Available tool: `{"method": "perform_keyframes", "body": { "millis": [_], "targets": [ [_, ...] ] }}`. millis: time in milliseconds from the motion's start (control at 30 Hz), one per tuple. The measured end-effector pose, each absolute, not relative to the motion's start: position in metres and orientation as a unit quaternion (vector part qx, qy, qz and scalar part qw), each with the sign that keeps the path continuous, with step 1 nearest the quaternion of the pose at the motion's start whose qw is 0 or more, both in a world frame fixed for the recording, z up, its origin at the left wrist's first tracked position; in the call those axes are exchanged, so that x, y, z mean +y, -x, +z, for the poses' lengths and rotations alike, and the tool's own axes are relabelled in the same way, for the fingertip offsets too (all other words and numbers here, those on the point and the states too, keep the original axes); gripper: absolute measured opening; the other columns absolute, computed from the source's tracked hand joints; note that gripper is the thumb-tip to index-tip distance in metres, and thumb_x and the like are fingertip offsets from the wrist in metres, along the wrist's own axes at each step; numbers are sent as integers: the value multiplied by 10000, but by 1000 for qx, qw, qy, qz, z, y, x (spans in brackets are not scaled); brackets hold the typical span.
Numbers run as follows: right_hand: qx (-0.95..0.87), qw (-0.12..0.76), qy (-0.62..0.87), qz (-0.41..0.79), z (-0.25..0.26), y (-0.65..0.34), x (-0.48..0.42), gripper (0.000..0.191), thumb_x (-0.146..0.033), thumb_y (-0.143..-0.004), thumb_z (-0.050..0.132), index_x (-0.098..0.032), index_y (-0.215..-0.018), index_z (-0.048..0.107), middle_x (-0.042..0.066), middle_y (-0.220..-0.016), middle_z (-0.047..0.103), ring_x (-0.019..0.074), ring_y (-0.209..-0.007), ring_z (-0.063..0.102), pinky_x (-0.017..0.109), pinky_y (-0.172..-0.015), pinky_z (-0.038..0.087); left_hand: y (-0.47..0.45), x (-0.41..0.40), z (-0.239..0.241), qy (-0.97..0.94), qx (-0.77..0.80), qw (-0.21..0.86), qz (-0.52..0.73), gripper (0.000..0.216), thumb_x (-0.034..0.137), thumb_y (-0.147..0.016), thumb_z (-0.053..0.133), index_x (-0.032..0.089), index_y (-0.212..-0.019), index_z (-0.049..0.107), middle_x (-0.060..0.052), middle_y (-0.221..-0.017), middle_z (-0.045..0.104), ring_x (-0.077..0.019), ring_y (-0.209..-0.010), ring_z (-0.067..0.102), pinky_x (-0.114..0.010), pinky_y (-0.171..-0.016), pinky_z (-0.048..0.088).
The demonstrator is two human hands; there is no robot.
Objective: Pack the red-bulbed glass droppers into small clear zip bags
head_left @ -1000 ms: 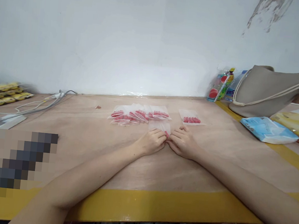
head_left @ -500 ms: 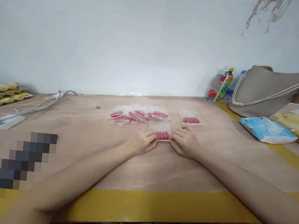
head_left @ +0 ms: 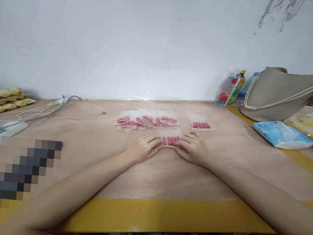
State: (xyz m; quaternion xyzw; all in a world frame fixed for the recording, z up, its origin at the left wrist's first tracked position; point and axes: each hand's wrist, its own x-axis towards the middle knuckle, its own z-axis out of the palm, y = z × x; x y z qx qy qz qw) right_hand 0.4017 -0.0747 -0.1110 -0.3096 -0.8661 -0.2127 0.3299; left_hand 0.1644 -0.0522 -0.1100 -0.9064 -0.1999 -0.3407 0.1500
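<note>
A small clear plastic bag with red pieces (head_left: 170, 137) lies flat on the wooden table (head_left: 145, 172) between my hands. My left hand (head_left: 143, 148) rests on the table with its fingertips pinched at the bag's left lower edge. My right hand (head_left: 191, 147) has its curled fingers pressed on the bag's right lower edge. Just behind, a pile of several like bags of red pieces (head_left: 144, 119) is spread out. One more bag of red pieces (head_left: 200, 123) lies alone to the right of the pile.
At the right stand a beige handbag (head_left: 283, 93), a blue packet (head_left: 281, 134), a snack pouch and bottle (head_left: 232, 88) by the wall. At the left lie grey cables (head_left: 37, 112) and yellow packs (head_left: 2, 98). A yellow strip (head_left: 163, 216) marks the table's near edge.
My hands were together over the bag's lower edge. They have drawn apart, the left hand sliding left, and the bag with its red pieces now shows between them.
</note>
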Motion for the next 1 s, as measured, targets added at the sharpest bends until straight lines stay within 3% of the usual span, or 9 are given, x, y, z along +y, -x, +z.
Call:
{"method": "perform_keyframes", "body": {
  "millis": [167, 667, 1000],
  "targets": [
    [-862, 339, 293, -236, -112, -386, -74, 156, -215, -826, 522, -192, -703, 615, 5, -666, 628, 136, -685, 513, 318, -735, 311, -168, -53, -109, 911, -179, 174, -329, 155, 197, -889, 469, 162, -847, 613, -38, -843, 671, -140, -744, 639, -252, -693, 534],
    [-859, 319, 240, -320, -111, -364, -69, 179, -154, -826, 481, -161, -687, 595, 7, -647, 607, 133, -656, 466, 331, -721, 299, -172, -54, -106, 911, -135, 225, -317, 185, 146, -883, 437, 135, -786, 595, -60, -810, 670, -155, -691, 629, -264, -628, 507],
    [-865, 299, 256, -310, -106, -377, -72, 211, -179, -850, 475, -171, -666, 578, -8, -630, 603, 123, -670, 480, 336, -754, 284, -169, -54, -106, 917, -144, 209, -307, 188, 156, -884, 439, 152, -774, 591, -41, -789, 659, -139, -683, 611, -249, -627, 485]
  ]
}}
